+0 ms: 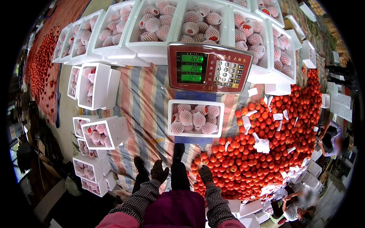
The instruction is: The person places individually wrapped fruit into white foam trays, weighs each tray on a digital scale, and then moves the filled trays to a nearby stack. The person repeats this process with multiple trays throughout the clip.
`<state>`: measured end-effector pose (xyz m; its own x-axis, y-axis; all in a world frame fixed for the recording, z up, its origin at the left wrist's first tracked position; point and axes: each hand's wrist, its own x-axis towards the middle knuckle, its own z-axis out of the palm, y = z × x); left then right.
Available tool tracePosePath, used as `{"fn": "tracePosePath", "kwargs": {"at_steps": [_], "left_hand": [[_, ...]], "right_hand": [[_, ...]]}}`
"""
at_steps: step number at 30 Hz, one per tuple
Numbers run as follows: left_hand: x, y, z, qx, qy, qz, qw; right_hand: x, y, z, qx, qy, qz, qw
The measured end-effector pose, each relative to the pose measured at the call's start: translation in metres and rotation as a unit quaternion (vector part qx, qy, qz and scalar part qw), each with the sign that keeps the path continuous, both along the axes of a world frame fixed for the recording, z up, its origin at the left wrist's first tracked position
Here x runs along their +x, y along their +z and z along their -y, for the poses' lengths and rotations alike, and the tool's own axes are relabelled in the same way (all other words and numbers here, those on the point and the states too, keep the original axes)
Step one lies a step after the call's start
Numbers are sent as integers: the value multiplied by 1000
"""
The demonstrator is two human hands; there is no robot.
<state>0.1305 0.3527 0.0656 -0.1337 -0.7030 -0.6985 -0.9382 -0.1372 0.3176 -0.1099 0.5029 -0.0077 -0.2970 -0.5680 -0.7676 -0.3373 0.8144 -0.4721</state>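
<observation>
My left hand (159,171), in a dark glove, hangs over the striped sheet (142,94) between my feet, fingers apart and nothing in it. At the near left edge of the heap of red tomatoes (251,159) is my right hand (206,174), also gloved; whether its fingers grip a tomato cannot be made out. Ahead of me a white foam box (170,118) filled with tomatoes in pink foam nets (198,119) rests on the blue platform (194,140) of a scale. Behind that box stands the scale's red display panel (210,67), its digits lit green.
Rows of filled foam boxes (152,52) line the far side, with more stacked at left (114,85). White paper scraps (261,144) lie on the heap. Two people (332,136) are at the right. Another tomato pile (42,68) lies far left.
</observation>
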Motion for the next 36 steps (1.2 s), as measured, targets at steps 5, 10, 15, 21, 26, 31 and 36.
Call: {"fn": "tracePosePath", "kwargs": {"at_steps": [5, 10, 15, 21, 26, 31, 36], "left_hand": [[1, 3, -6, 8, 2, 14, 1000], [19, 28, -2, 142, -27, 4, 989], [1, 37, 5, 136, -83, -56, 986], [4, 53, 22, 96, -91, -90, 987], [-13, 50, 27, 112, -61, -122, 984], [-17, 44, 28, 51, -27, -187, 981], [2, 13, 22, 26, -100, -205, 973]], "right_hand": [[-1, -5, -3, 11, -51, 57, 997], [16, 17, 25, 75, -90, 82, 990], [5, -36, -18, -69, 74, -21, 995], [17, 47, 49, -8, -74, 44, 996], [16, 64, 59, -14, -69, -9, 997], [16, 55, 103, -135, -6, -136, 981], [7, 29, 189, -132, 83, -264, 952]]}}
